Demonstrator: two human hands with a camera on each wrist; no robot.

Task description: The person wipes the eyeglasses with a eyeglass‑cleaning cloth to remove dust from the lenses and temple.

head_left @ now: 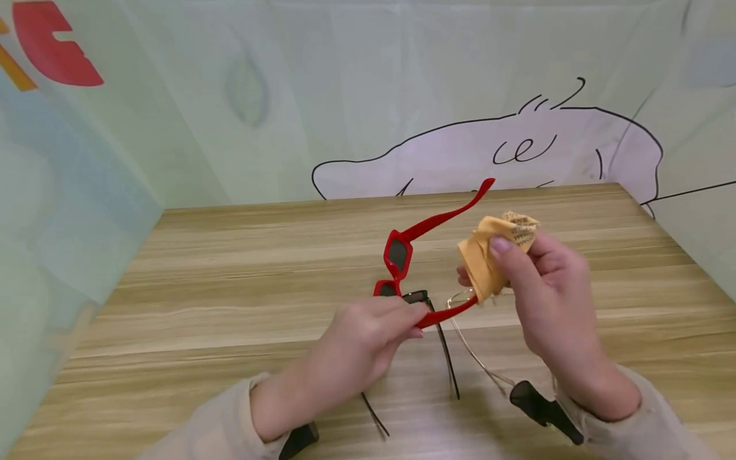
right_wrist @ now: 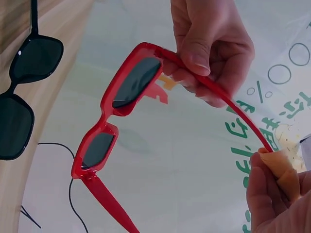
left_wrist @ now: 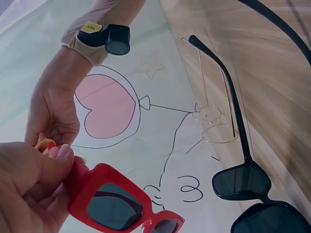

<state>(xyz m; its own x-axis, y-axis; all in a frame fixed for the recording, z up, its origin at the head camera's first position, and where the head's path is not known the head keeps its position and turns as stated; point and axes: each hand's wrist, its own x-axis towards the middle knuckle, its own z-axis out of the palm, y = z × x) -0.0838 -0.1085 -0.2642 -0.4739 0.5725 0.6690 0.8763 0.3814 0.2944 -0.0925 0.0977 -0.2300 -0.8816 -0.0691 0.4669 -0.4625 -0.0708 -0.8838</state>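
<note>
Red-framed sunglasses [head_left: 398,253] with dark lenses are held up over the table, both temples unfolded. My left hand [head_left: 368,332] pinches one red temple near its hinge, as the right wrist view shows at the red frame [right_wrist: 109,104]. In my right hand [head_left: 554,306] is a folded orange-yellow cloth [head_left: 485,255] with some dark print at its top edge. The cloth wraps the tip of that same temple, pinched between thumb and fingers [right_wrist: 265,194]. The other temple points up and away, untouched.
Black sunglasses [left_wrist: 243,182] lie on the wood-grain table [head_left: 230,281] beneath my hands, partly hidden in the head view. Thin gold-rimmed glasses [left_wrist: 214,128] lie to their right. A printed backdrop [head_left: 368,83] stands behind the table and along its sides.
</note>
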